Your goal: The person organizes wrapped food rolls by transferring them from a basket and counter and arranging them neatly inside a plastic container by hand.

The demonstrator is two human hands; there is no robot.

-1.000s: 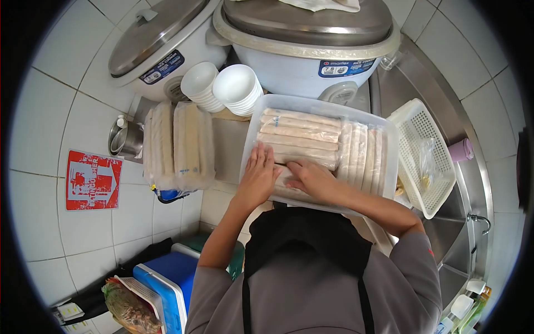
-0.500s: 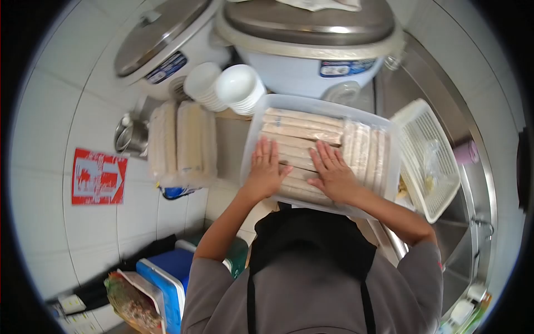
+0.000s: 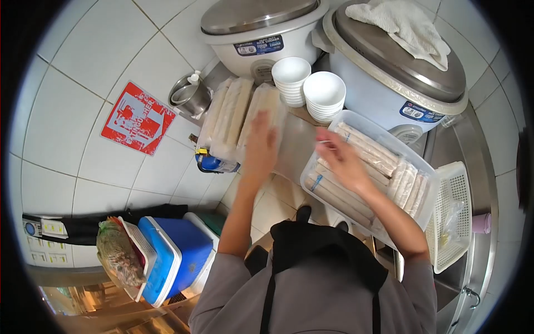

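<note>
My left hand [image 3: 261,142] is raised at the near side of the clear-wrapped packs of long pale food [image 3: 225,114] on the counter. It is blurred, its fingers stretched out; whether it touches the packs I cannot tell. My right hand [image 3: 344,164] hovers above the left part of a translucent plastic tub [image 3: 311,192], fingers apart and nothing in them. Inside the tub lie rows of plastic-wrapped, long pale packs [image 3: 370,153], some lengthwise and some turned across at the right end.
Two stacks of white bowls [image 3: 324,92] stand behind, before two large rice cookers [image 3: 261,42]. A white cloth [image 3: 403,25] lies on one lid. A metal pot [image 3: 189,97] sits left. A white basket [image 3: 453,217] is at the right; a blue cooler [image 3: 178,250] is below left.
Both hands have lifted off the packs in the tub. My left hand has moved left to the wrapped packs on the counter. The view has swung left.
</note>
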